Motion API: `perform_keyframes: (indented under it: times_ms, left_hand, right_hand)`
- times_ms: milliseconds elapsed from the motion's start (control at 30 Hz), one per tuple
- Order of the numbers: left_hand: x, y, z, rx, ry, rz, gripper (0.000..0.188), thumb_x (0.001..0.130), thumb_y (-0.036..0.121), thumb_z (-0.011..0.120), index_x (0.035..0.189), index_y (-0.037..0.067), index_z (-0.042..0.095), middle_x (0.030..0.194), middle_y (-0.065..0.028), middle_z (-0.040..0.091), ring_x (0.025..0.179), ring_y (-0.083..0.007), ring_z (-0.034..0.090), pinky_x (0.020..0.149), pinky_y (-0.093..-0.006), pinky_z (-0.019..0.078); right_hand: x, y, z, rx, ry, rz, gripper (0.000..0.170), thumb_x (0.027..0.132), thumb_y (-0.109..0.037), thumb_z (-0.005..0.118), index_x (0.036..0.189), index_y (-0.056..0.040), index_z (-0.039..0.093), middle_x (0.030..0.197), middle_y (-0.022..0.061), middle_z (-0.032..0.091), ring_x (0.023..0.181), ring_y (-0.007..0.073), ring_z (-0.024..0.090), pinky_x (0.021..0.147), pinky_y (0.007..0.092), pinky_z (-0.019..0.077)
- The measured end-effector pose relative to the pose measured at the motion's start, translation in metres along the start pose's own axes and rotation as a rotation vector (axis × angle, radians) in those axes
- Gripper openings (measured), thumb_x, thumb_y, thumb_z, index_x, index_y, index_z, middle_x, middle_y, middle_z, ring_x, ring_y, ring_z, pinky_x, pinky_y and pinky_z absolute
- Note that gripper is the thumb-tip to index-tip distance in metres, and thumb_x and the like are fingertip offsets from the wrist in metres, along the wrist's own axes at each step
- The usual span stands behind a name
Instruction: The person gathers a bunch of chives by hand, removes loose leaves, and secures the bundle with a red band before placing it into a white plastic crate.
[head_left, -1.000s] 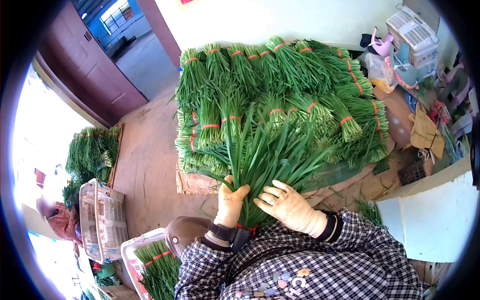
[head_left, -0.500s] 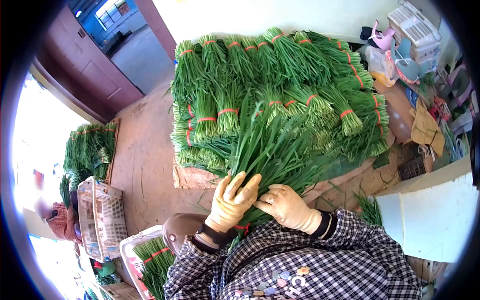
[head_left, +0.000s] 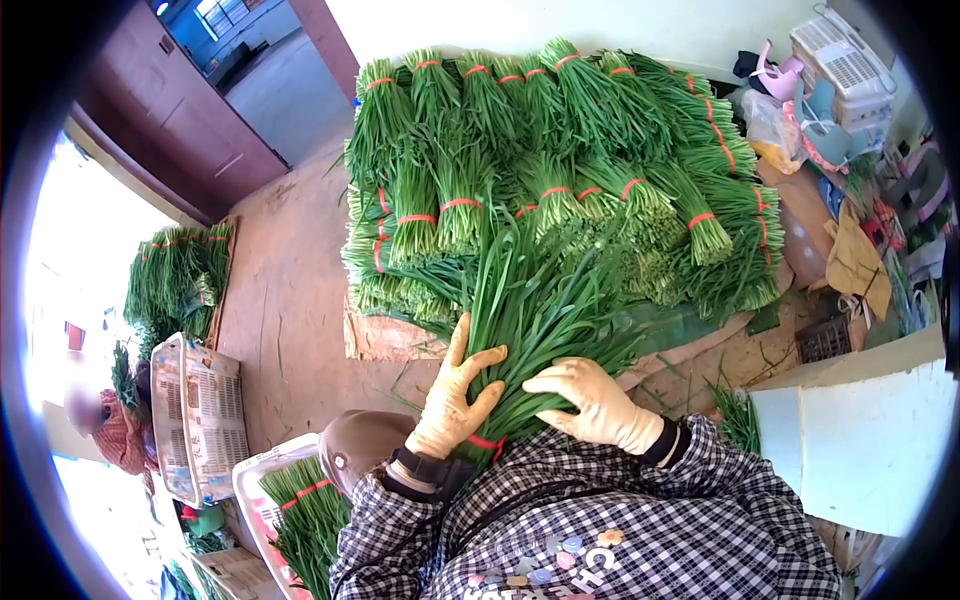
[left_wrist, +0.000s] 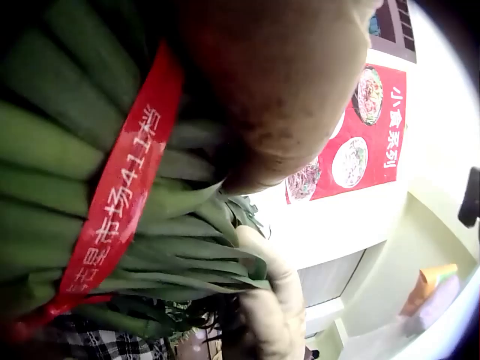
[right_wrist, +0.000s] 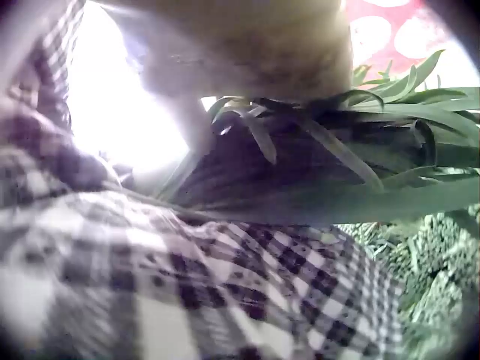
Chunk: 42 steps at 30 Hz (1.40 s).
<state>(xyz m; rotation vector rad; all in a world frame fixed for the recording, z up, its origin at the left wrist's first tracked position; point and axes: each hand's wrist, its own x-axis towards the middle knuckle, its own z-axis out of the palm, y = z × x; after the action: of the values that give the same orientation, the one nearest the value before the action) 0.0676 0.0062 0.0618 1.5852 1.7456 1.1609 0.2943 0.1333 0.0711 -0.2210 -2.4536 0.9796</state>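
A bunch of garlic chives (head_left: 540,300) stands in front of the person's body, its long leaves fanning away toward the stack behind. A red printed band (left_wrist: 120,195) wraps it low down, near the checked jacket. My gloved left hand (head_left: 452,395) lies along the left side of the bunch with thumb and fingers spread apart. From the other side, my gloved right hand (head_left: 600,402) rests on the leaves, its fingers extended and apart from the thumb. In the right wrist view, loose chive leaves (right_wrist: 337,150) pass under the glove.
A large stack of banded chive bunches (head_left: 420,180) lies beyond the hands. At the left stand a white crate (head_left: 215,420) and a chive-filled basket (head_left: 245,480). Another person (head_left: 120,435) is at the far left. A pale board (head_left: 860,440) stands at the right.
My left hand first gripped the side of the bunch, then passed over its front, and now has spread fingers at its left. My right hand shifted slightly, its fingers loosening on the leaves.
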Motion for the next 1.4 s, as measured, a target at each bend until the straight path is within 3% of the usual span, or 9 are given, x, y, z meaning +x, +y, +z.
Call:
perform_keyframes:
  times_ms: [200, 333, 433, 500, 700, 767, 900, 1300, 1400]
  left_hand:
    - [0.003, 0.006, 0.001, 0.006, -0.042, 0.021, 0.052, 0.088, 0.004, 0.073, 0.138, 0.012, 0.063, 0.17, -0.03, 0.02, 0.157, -0.045, 0.028, 0.123, -0.0458, 0.0333]
    - [0.006, 0.014, 0.005, -0.007, -0.074, -0.03, 0.053, 0.087, 0.002, 0.072, 0.139, 0.009, 0.061, 0.17, -0.029, 0.02, 0.159, -0.0434, 0.021, 0.126, -0.047, 0.0263]
    - [0.006, 0.015, 0.007, -0.01, -0.077, -0.036, 0.052, 0.088, 0.003, 0.072, 0.139, 0.009, 0.061, 0.17, -0.0292, 0.021, 0.159, -0.0434, 0.021, 0.126, -0.0478, 0.0265]
    - [0.005, 0.01, 0.003, 0.043, -0.056, -0.008, 0.06, 0.085, 0.002, 0.072, 0.142, 0.013, 0.06, 0.171, -0.0303, 0.017, 0.156, -0.0457, 0.028, 0.122, -0.046, 0.0354]
    - [0.002, 0.01, -0.009, -0.098, -0.207, 0.051, 0.08, 0.073, -0.005, 0.068, 0.148, 0.016, 0.055, 0.174, -0.0269, 0.007, 0.162, -0.0416, 0.008, 0.128, -0.0478, 0.0209]
    - [0.003, 0.012, -0.009, -0.124, -0.206, 0.053, 0.081, 0.072, -0.006, 0.066, 0.149, 0.016, 0.055, 0.174, -0.0267, 0.007, 0.163, -0.0406, 0.006, 0.129, -0.0488, 0.0185]
    - [0.004, 0.014, -0.013, -0.218, -0.234, 0.055, 0.084, 0.07, -0.007, 0.06, 0.151, 0.015, 0.053, 0.174, -0.0267, 0.009, 0.163, -0.0387, 0.001, 0.13, -0.0493, 0.0164]
    - [-0.003, -0.007, -0.004, -0.18, -0.099, 0.05, 0.088, 0.068, -0.01, 0.057, 0.151, 0.017, 0.054, 0.172, -0.0274, 0.012, 0.162, -0.0429, 0.009, 0.129, -0.0469, 0.0172]
    - [-0.004, -0.008, -0.007, -0.136, -0.006, 0.143, 0.091, 0.068, -0.011, 0.058, 0.155, 0.012, 0.048, 0.173, -0.0248, 0.013, 0.163, -0.0388, 0.009, 0.13, -0.0457, 0.0144]
  right_hand:
    - [0.006, 0.005, 0.013, 0.344, 0.193, 0.432, 0.021, 0.103, -0.024, 0.068, 0.111, -0.005, 0.072, 0.098, 0.0105, 0.078, 0.089, 0.0223, 0.076, 0.081, 0.033, 0.0585]
    - [0.026, 0.012, 0.013, 0.263, 0.139, 0.765, 0.054, 0.097, -0.057, 0.069, 0.087, -0.0037, 0.076, 0.078, 0.0076, 0.077, 0.073, 0.0173, 0.074, 0.069, 0.0297, 0.0554]
    - [0.03, 0.031, 0.023, 0.271, 0.121, 0.756, 0.043, 0.098, -0.043, 0.074, 0.085, -0.0021, 0.075, 0.075, 0.0069, 0.075, 0.068, 0.0158, 0.069, 0.065, 0.0298, 0.0532]
    - [0.027, 0.029, 0.027, 0.371, 0.17, 0.744, 0.037, 0.098, -0.037, 0.075, 0.086, -0.0013, 0.074, 0.076, 0.0071, 0.075, 0.068, 0.0144, 0.068, 0.065, 0.0291, 0.0526]
    - [0.018, -0.005, 0.022, 0.363, 0.28, 0.728, 0.025, 0.094, -0.023, 0.08, 0.086, -0.0008, 0.073, 0.077, 0.0064, 0.072, 0.069, 0.0137, 0.068, 0.065, 0.0285, 0.0522]
    - [0.018, -0.009, 0.024, 0.019, 0.412, 0.246, 0.022, 0.088, -0.02, 0.084, 0.084, -0.0028, 0.073, 0.074, 0.0074, 0.069, 0.068, 0.0194, 0.068, 0.063, 0.0308, 0.0519]
    - [0.035, -0.032, 0.008, -0.153, 0.449, -0.013, 0.016, 0.083, -0.013, 0.085, 0.081, -0.005, 0.071, 0.074, 0.0093, 0.068, 0.069, 0.0288, 0.066, 0.065, 0.0376, 0.0523]
    - [0.041, -0.076, -0.014, -0.16, 0.287, -0.27, 0.011, 0.083, -0.01, 0.083, 0.089, -0.0101, 0.074, 0.081, 0.0018, 0.07, 0.078, 0.0227, 0.069, 0.094, 0.0447, 0.0575]
    - [0.007, -0.063, -0.042, -0.12, 0.257, -0.117, 0.009, 0.084, -0.013, 0.082, 0.09, -0.01, 0.076, 0.077, 0.0029, 0.068, 0.08, 0.0238, 0.069, 0.094, 0.0435, 0.0574]
